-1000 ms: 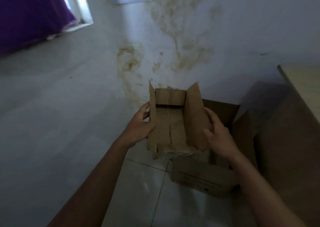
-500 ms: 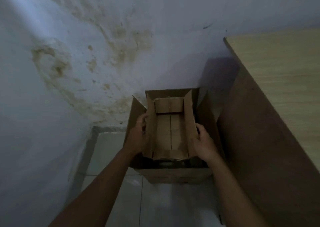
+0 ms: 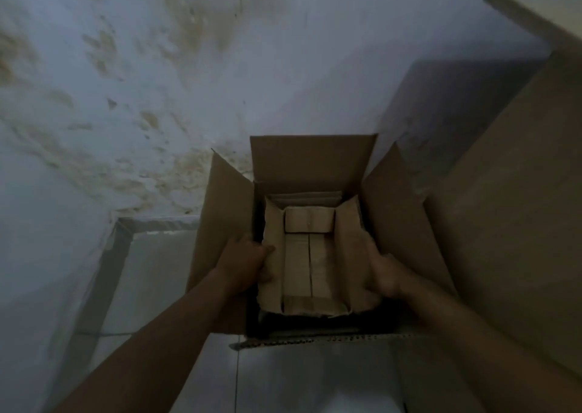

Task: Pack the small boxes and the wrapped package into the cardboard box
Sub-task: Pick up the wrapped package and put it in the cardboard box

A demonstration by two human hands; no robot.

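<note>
A large cardboard box [image 3: 226, 223] stands open on the tiled floor by the wall, its flaps raised. Inside its opening sits a small, worn, open-topped cardboard box [image 3: 307, 261], partly lowered below the rim. My left hand [image 3: 245, 261] grips the small box's left wall. On the opposite wall my right hand [image 3: 382, 274] holds it. A flat pale item [image 3: 307, 198] shows deeper in the large box, behind the small one. No wrapped package is in sight.
A stained white wall [image 3: 157, 82] runs behind and left of the box. A wooden cabinet or table [image 3: 519, 192] stands close on the right, nearly touching the right flap. Pale floor tiles [image 3: 299, 378] lie in front.
The small box has gone from held in the air over the floor to down inside the large box's opening. Both hands kept their grip; the view tilted down and closer.
</note>
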